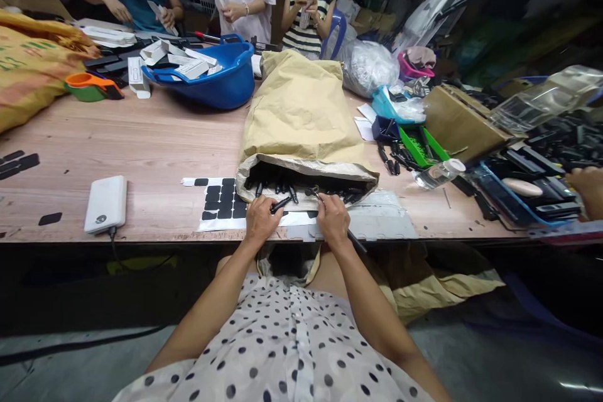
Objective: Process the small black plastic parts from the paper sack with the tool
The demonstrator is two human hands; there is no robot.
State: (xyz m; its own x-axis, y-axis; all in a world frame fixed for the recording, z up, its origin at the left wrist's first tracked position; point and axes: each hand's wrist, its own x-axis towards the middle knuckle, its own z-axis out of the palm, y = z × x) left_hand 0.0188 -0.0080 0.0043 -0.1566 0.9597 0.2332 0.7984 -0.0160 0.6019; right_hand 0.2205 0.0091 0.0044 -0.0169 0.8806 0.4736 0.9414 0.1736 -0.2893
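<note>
In the head view my left hand (pixel 262 221) is closed around a small black cylindrical part (pixel 281 204), which points toward my right hand. My right hand (pixel 333 221) is closed on a slim dark tool; its dark shaft (pixel 357 241) shows below the palm, but I cannot tell its exact kind. Directly beyond both hands lies a brown paper sack (pixel 301 107), its mouth facing me, with several black cylindrical parts inside and at the opening. A sheet of black stickers (pixel 220 201) lies partly beneath the sack, left of my hands.
A white power bank (pixel 106 204) with a cable sits left. Behind it stands a blue basin (pixel 230 75) of small white boxes. To the right are a green tray (pixel 421 144), a clear bottle (pixel 440 173) and a crate (pixel 522 185). People work across the table; another hand (pixel 588 188) is far right.
</note>
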